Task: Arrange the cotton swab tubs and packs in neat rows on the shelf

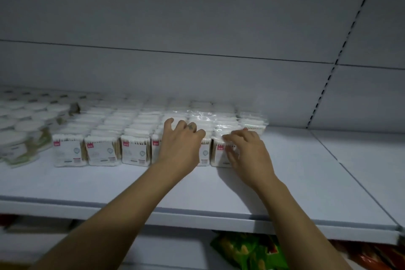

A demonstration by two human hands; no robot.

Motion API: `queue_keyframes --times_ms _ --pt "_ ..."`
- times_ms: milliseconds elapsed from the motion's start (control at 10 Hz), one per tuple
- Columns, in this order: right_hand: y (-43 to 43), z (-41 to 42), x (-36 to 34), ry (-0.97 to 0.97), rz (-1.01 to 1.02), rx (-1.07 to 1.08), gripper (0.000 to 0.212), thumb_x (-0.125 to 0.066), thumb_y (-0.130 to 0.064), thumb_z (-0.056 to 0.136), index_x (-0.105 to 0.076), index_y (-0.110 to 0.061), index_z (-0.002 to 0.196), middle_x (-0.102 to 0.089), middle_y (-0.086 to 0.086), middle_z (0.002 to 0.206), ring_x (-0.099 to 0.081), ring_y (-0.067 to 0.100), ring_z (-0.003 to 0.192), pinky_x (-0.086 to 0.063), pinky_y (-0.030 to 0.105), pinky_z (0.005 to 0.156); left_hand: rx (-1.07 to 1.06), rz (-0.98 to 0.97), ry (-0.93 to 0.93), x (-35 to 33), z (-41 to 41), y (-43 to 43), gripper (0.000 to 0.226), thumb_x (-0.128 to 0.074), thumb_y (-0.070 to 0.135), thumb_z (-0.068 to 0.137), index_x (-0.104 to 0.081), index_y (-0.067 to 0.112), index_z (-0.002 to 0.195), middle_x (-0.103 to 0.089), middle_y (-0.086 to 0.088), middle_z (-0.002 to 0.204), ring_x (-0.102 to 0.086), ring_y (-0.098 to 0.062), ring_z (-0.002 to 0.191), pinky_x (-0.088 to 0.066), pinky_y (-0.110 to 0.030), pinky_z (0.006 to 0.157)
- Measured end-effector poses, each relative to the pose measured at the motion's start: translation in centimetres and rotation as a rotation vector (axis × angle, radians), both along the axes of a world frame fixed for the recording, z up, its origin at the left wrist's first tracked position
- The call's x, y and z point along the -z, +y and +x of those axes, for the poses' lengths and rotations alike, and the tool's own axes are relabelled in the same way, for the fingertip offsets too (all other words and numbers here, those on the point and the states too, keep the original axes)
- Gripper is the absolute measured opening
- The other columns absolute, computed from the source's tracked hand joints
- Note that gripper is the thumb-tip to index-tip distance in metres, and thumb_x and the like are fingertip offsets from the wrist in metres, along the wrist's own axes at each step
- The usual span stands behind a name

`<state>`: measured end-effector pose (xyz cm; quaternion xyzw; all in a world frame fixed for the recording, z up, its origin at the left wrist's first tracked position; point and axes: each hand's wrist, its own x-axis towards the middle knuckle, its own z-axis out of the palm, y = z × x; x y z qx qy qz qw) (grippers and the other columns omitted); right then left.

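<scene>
Square cotton swab packs (103, 149) with small red labels stand in several rows on the white shelf (197, 199), reaching back toward the wall. Round swab tubs (19, 136) with white lids are grouped at the far left. My left hand (182, 144) rests over the top of a front-row pack, fingers spread and bent across the packs behind it. My right hand (243, 149) lies on the rightmost front pack (219, 155), fingertips touching its top edge and front. A plastic-wrapped bundle of packs (252, 120) sits behind my right hand.
The shelf's right part (328, 160) holds nothing, and a joint runs to the neighbouring shelf section (372, 164). A slotted upright (324, 90) climbs the back wall. Green snack bags (247, 250) lie on the shelf below.
</scene>
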<state>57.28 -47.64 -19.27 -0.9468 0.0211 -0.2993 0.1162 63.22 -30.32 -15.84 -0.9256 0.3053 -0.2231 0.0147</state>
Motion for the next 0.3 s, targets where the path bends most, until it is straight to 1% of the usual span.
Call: queue_keyframes --times_ms 100,200,300 --pt "-0.3 -0.1 0.4 -0.053 -0.008 -0.021 0.036 -0.071 -0.019 0.080 -0.067 -0.019 0.115 -0.063 0.009 0.119 -0.054 0.032 0.112 -0.040 0.044 0.098 -0.029 -0.003 -0.006 0.4 -0.4 0.0 0.034 -0.053 0.023 0.093 -0.055 0.030 0.127 -0.056 0.005 0.128 -0.044 -0.019 0.125 -0.005 -0.048 0.113" --pt "-0.3 -0.4 0.6 -0.052 0.006 -0.014 0.048 -0.069 -0.025 0.081 -0.059 -0.019 0.128 -0.053 0.014 0.136 -0.045 0.035 0.127 -0.030 0.049 0.108 -0.046 0.016 -0.005 1.0 -1.4 0.3 0.050 -0.049 0.027 0.097 -0.037 0.027 0.146 -0.046 0.001 0.145 -0.032 -0.019 0.140 0.007 -0.053 0.116" --pt "-0.7 -0.3 0.9 -0.023 0.031 0.004 0.056 -0.065 -0.032 0.085 -0.049 -0.022 0.138 -0.039 0.014 0.148 -0.028 0.033 0.140 -0.014 0.052 0.117 -0.106 0.073 -0.022 1.6 -2.5 0.3 0.061 -0.043 0.035 0.100 -0.015 0.025 0.154 -0.021 -0.003 0.160 -0.012 -0.022 0.149 0.009 -0.056 0.117"
